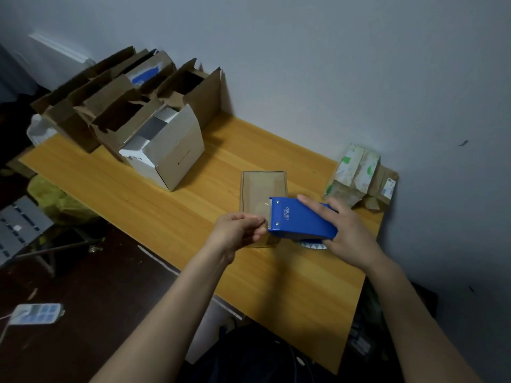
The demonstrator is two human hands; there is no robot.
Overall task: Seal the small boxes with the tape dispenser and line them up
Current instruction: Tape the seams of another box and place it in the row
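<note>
A small flat brown box (261, 190) lies on the wooden table (171, 205), its top glossy with clear tape. My right hand (345, 230) grips the blue tape dispenser (300, 221) and holds it over the box's near end. My left hand (239, 229) pinches the loose end of tape at the dispenser's toothed edge. The near end of the box is hidden under the dispenser and my hands.
Several open cardboard boxes (116, 106) stand at the table's far left, with a white one (168, 153) in front. Small worn boxes (359, 178) sit against the wall at the right. A power strip (36, 313) lies on the dark floor.
</note>
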